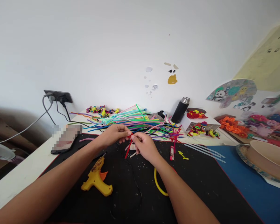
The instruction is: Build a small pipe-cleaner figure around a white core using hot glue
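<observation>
Head view. The left hand [118, 134] and the right hand [146, 147] are meeting above a black mat [196, 189] on the bench [25, 174], both pinching a red stem [128, 150] between thumb and fingers; its free end is hanging just below the fingertips. A white object [133, 147] is lying behind the stem, partly hidden by the right hand. A yellow glue gun [96, 179] is resting left of the hands and nearer the viewer, while a yellow ring [159, 186] is showing partly beneath the right forearm. Beyond the hands, a heap of multicoloured stems [130, 119] is spreading; a black flask [180, 110] is standing beyond them to the right. Translucent sticks [204, 151] are lying right of the hands.
</observation>
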`<state>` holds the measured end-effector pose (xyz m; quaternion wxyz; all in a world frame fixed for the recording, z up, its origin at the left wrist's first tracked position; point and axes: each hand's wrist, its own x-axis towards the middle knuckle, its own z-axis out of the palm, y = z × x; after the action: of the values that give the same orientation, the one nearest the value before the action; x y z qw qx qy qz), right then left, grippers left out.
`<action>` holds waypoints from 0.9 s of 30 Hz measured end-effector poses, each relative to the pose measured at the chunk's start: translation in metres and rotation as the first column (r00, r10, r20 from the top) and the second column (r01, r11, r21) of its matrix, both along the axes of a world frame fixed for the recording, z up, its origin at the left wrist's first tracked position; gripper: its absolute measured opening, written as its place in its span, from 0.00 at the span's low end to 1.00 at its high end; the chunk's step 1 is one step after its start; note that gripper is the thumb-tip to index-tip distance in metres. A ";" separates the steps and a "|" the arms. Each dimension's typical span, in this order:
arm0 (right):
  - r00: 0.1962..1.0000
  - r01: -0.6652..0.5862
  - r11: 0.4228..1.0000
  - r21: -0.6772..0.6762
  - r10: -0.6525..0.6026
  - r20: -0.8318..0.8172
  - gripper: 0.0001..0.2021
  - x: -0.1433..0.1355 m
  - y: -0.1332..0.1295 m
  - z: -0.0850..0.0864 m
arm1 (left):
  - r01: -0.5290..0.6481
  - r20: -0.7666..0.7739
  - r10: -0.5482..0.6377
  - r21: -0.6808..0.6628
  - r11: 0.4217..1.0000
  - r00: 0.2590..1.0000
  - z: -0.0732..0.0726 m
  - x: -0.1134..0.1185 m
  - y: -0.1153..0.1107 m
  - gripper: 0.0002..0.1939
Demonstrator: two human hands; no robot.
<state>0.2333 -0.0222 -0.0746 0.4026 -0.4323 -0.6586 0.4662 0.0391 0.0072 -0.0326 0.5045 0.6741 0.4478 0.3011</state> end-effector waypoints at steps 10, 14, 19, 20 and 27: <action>0.997 -0.031 0.998 -0.062 0.026 -0.076 0.16 0.001 0.000 0.001 | 0.047 0.000 -0.047 0.005 0.999 0.999 0.000 -0.002 -0.001 0.19; 0.996 -0.043 0.996 -0.083 0.037 -0.078 0.16 0.001 0.000 0.003 | 0.047 0.050 -0.047 -0.011 0.999 0.998 -0.002 -0.002 0.002 0.19; 0.996 -0.044 0.994 -0.096 0.036 -0.081 0.16 0.001 0.000 0.004 | 0.052 0.050 -0.051 -0.010 0.999 0.997 -0.006 -0.001 0.001 0.19; 0.996 -0.043 0.994 -0.097 0.035 -0.085 0.17 0.000 0.000 0.004 | 0.052 0.058 -0.052 -0.010 0.999 0.997 -0.007 0.000 0.001 0.20; 0.987 0.005 0.996 -0.090 -0.019 -0.162 0.17 0.005 0.003 0.009 | 0.047 0.041 -0.049 0.064 0.997 0.998 -0.007 0.002 0.001 0.25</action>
<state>0.2385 -0.0197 -0.0658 0.4381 -0.4143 -0.5994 0.5264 0.0412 0.0079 -0.0391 0.4997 0.6935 0.4108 0.3172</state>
